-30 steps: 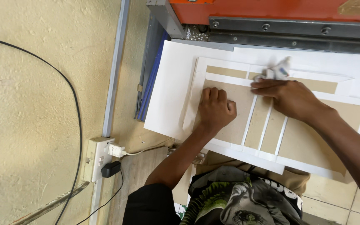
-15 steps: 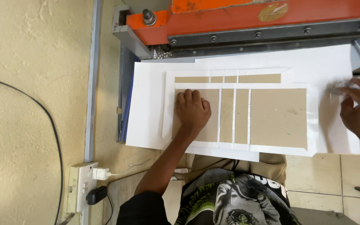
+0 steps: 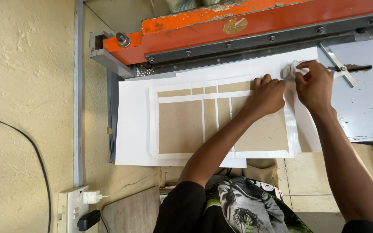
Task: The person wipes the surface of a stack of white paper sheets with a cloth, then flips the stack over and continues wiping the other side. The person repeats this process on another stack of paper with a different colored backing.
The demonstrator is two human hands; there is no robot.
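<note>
Your board (image 3: 182, 127), the brown card panels taped up with white strips, lies flat on the white sheet (image 3: 132, 129), right in front of the orange cutter (image 3: 247, 26). Your left hand (image 3: 267, 95) is pressing down on the board's upper right corner, fingers curled into a loose fist with the knuckles on the card, not gripping anything. Your right hand (image 3: 314, 84) sits just right of the board, touching your left, fingers pinched tight around a crumpled white rag (image 3: 291, 70) at the board's top right edge. The sheet sticks out past the board on its left and near sides. Right of the board there's the grey metal table (image 3: 368, 103) with a slotted guide on it. Left of the board, well apart, the rough wall has a socket (image 3: 72, 207) with a white plug in it and a black cable (image 3: 35, 151) running down.
</note>
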